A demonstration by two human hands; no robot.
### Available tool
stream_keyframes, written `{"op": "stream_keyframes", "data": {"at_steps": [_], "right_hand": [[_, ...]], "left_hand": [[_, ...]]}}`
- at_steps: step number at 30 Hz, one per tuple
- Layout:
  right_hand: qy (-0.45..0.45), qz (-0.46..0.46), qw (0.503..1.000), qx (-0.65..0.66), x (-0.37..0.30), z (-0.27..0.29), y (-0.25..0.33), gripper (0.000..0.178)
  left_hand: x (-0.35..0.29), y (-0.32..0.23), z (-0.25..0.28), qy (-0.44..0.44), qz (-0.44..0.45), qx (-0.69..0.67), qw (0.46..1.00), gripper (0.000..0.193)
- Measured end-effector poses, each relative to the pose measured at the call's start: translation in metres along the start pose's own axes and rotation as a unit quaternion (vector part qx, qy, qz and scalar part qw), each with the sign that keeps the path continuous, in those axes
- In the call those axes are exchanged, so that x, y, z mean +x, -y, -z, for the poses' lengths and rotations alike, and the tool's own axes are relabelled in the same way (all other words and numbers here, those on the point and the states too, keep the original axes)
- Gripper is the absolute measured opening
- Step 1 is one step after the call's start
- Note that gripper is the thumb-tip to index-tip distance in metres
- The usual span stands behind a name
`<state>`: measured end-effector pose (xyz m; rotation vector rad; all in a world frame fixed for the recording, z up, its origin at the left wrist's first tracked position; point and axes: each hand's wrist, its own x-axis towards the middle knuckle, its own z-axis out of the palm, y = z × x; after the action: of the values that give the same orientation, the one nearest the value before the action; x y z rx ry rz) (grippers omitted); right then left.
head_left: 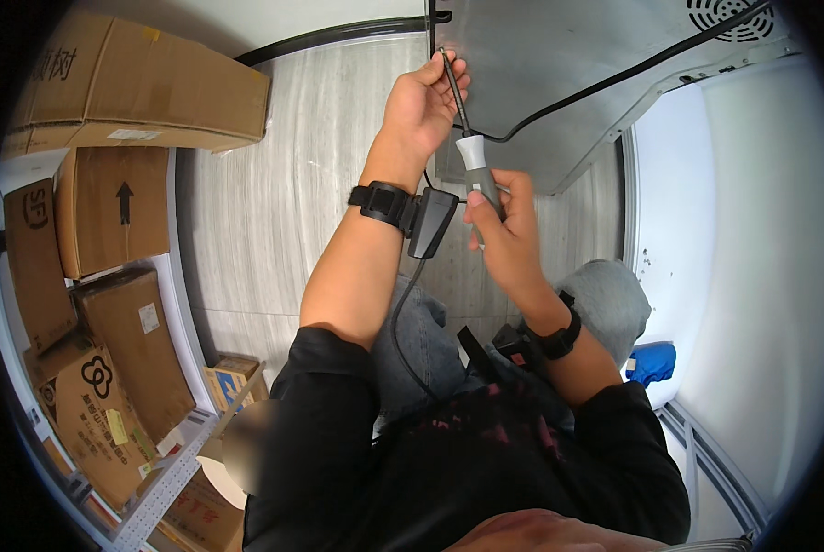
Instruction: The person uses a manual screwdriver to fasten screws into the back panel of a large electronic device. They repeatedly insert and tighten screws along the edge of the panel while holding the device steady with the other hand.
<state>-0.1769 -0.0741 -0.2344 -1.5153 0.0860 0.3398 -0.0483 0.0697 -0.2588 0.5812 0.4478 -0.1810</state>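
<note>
1. One screwdriver (472,138) sits at upper centre of the frame: a thin dark metal shaft, a pale grey collar, then a darker grey handle. It stands nearly upright, its tip at the top, against the panel.
2. Two hands are on it. The right hand (504,230) has its grip closed round the handle, just below centre. The left hand (423,103) is higher, its fingers pinched on the shaft near the tip.
3. One metal panel (559,74) fills the upper centre-right: flat, grey, dull sheen, with a bent edge running down its right side. A round vent grille (726,17) shows at its top right corner.
4. One black cable (614,78) runs across the panel, from the grille down towards the screwdriver.
5. Two black wrist straps: the left strap (383,202) carries a dark wedge-shaped unit with a thin cord hanging from it; the right strap (559,336) sits lower, centre-right.
6. Brown cardboard boxes (118,74) are stacked on the left side. About six are in view, some on a pale metal shelf (168,469) at lower left.
7. The floor (274,193) is pale, with a fine grey streaked grain.
8. One small blue object (653,361) lies at lower right beside a grey-trousered knee; what it is cannot be made out.
</note>
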Motion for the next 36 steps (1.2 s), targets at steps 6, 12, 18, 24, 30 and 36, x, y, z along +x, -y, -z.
{"op": "stream_keyframes", "data": {"at_steps": [6,12,18,24,30,36], "right_hand": [[0.026,-0.049,0.997,0.061,-0.002,-0.008,0.006,0.031],[0.053,-0.084,0.978,0.182,-0.003,-0.016,0.008,0.029],[0.004,-0.141,0.936,0.323,0.003,-0.014,0.009,0.024],[0.007,-0.204,0.898,0.391,0.005,-0.012,0.012,0.026],[-0.021,-0.166,0.901,0.401,0.005,-0.025,0.017,0.03],[0.032,-0.185,0.901,0.39,0.008,-0.026,0.02,0.033]], "left_hand": [[0.002,-0.01,0.003,0.001,0.026,0.025,0.999,0.015],[-0.002,-0.018,-0.003,-0.013,0.038,0.065,0.997,0.016],[-0.007,-0.022,0.0,0.024,0.02,0.128,0.991,0.02],[-0.019,-0.026,-0.002,0.056,0.009,0.266,0.962,0.029],[-0.035,-0.036,-0.003,0.106,0.056,0.349,0.929,0.029],[-0.028,-0.035,0.012,0.082,0.037,0.323,0.942,0.023]]}}
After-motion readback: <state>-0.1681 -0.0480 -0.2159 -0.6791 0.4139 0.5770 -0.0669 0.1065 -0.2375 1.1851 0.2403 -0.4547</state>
